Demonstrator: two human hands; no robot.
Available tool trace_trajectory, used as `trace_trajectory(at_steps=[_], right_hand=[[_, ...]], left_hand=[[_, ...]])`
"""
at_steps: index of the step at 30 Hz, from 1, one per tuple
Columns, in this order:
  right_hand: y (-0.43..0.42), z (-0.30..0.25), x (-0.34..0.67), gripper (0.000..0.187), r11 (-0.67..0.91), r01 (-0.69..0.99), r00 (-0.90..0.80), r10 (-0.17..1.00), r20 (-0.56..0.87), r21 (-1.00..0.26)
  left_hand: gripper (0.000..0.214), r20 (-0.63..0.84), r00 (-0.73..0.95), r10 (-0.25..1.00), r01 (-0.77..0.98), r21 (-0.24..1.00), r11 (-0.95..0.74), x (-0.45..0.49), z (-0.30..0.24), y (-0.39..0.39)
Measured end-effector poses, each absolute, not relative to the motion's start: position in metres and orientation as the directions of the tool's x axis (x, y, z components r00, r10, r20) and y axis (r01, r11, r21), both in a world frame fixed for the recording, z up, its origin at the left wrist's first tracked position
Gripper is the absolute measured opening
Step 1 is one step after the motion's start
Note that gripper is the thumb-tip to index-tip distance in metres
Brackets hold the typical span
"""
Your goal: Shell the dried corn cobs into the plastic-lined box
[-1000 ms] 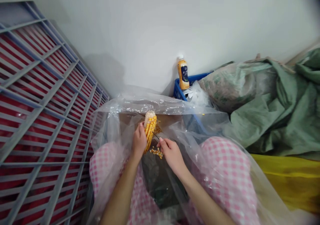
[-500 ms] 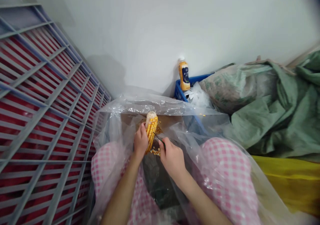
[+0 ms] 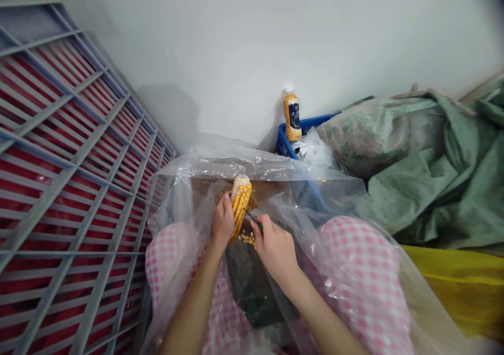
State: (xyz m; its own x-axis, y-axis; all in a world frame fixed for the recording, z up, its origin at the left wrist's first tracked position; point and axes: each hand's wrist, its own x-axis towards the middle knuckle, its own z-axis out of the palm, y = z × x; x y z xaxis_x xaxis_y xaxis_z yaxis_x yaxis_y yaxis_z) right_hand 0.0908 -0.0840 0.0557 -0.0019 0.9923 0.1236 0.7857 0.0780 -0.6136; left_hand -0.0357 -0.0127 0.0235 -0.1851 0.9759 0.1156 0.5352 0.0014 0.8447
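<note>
An ear of corn, yellow with a pale stripped patch at its top and left side, stands tilted in my left hand, which is closed around its left side. My right hand grips a thin dark tool with a green handle; its kind is not clear, perhaps a screwdriver. The tool's tip touches the kernel rows on the right side of the ear. Loose kernels lie below and behind the ear, inside a clear plastic bag spread open over my knees.
A slatted plastic crate rises on the left. Against the white wall stands a blue basket with an orange bottle and white plastic. Green sacking and yellow cloth fill the right. A few kernels lie on the plastic near the basket.
The view has shifted slightly. Both hands stay on the corn and the tool, with the tip still against the kernels; the ear shows little other difference.
</note>
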Motion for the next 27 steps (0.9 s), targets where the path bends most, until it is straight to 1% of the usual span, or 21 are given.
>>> trace_trajectory(at_steps=[2,4,6,7,8,9,10,11,12,14,15,16,17,18,19,21,23,24,25,26,27], right_hand=[[-0.083,0.053,0.09,0.027,0.062,0.792,0.015,0.993,0.121,-0.608],[-0.08,0.05,0.092,0.028,-0.018,0.696,0.079,0.996,0.052,-0.718],[-0.074,0.048,0.095,0.03,-0.143,0.482,0.099,0.989,-0.108,-0.864],[-0.071,0.048,0.097,0.032,-0.215,0.361,0.074,0.977,-0.202,-0.907],[-0.069,0.048,0.099,0.034,-0.272,0.265,0.039,0.962,-0.272,-0.925],[-0.067,0.049,0.1,0.036,-0.298,0.213,0.012,0.953,-0.303,-0.931],[-0.067,0.049,0.101,0.035,-0.283,0.222,0.007,0.957,-0.289,-0.933],[-0.069,0.051,0.101,0.034,-0.228,0.293,0.023,0.972,-0.232,-0.928],[-0.071,0.052,0.101,0.031,-0.151,0.412,0.044,0.988,-0.146,-0.898],[-0.077,0.054,0.098,0.025,-0.016,0.675,0.039,0.999,0.014,-0.737],[-0.079,0.054,0.096,0.024,0.021,0.767,0.02,0.998,0.056,-0.641],[-0.082,0.054,0.095,0.024,0.043,0.821,0.001,0.997,0.077,-0.57],[-0.083,0.053,0.093,0.025,0.054,0.842,-0.012,0.997,0.082,-0.537],[-0.084,0.052,0.092,0.026,0.051,0.838,-0.012,0.997,0.077,-0.543],[-0.083,0.051,0.091,0.026,0.034,0.811,0.002,0.998,0.062,-0.583],[-0.08,0.05,0.093,0.027,-0.048,0.662,0.047,0.999,-0.023,-0.748],[-0.076,0.049,0.096,0.029,-0.219,0.348,0.025,0.974,-0.224,-0.912],[-0.074,0.05,0.098,0.029,-0.326,0.153,-0.035,0.942,-0.335,-0.933],[-0.072,0.051,0.1,0.03,-0.425,-0.025,-0.114,0.9,-0.42,-0.905],[-0.072,0.053,0.102,0.03,-0.5,-0.154,-0.189,0.861,-0.472,-0.852],[-0.072,0.056,0.103,0.031,-0.538,-0.224,-0.235,0.839,-0.49,-0.813]], left_hand=[[0.043,0.097,-0.151,0.984,0.555,0.832,0.003,-0.034,0.025,-0.014],[0.043,0.078,-0.134,0.988,0.58,0.815,0.014,-0.031,0.026,-0.016],[0.044,0.073,-0.128,0.989,0.61,0.792,0.021,-0.03,0.027,-0.016],[0.045,0.077,-0.127,0.989,0.623,0.782,0.019,-0.03,0.027,-0.016],[0.045,0.085,-0.128,0.988,0.632,0.775,0.015,-0.03,0.027,-0.016],[0.046,0.093,-0.133,0.987,0.636,0.772,0.013,-0.03,0.027,-0.016],[0.046,0.098,-0.14,0.985,0.635,0.773,0.013,-0.031,0.026,-0.016],[0.046,0.097,-0.148,0.984,0.63,0.776,0.018,-0.032,0.025,-0.015],[0.047,0.095,-0.154,0.984,0.624,0.781,0.022,-0.032,0.025,-0.015],[0.047,0.087,-0.15,0.985,0.613,0.789,0.024,-0.034,0.025,-0.015],[0.047,0.084,-0.147,0.986,0.612,0.79,0.024,-0.034,0.025,-0.015],[0.047,0.081,-0.143,0.986,0.614,0.789,0.024,-0.034,0.025,-0.015],[0.047,0.076,-0.143,0.987,0.616,0.787,0.028,-0.034,0.026,-0.015],[0.047,0.067,-0.142,0.988,0.62,0.784,0.036,-0.033,0.026,-0.015],[0.047,0.056,-0.136,0.989,0.624,0.78,0.042,-0.033,0.027,-0.016],[0.046,0.037,-0.113,0.993,0.636,0.771,0.043,-0.031,0.028,-0.016],[0.045,0.033,-0.091,0.995,0.641,0.766,0.033,-0.029,0.028,-0.016],[0.045,0.034,-0.085,0.996,0.637,0.77,0.028,-0.029,0.028,-0.016],[0.045,0.034,-0.086,0.996,0.624,0.781,0.027,-0.028,0.029,-0.016],[0.045,0.029,-0.094,0.995,0.603,0.797,0.033,-0.027,0.03,-0.017],[0.045,0.02,-0.101,0.995,0.576,0.817,0.042,-0.026,0.031,-0.018]])
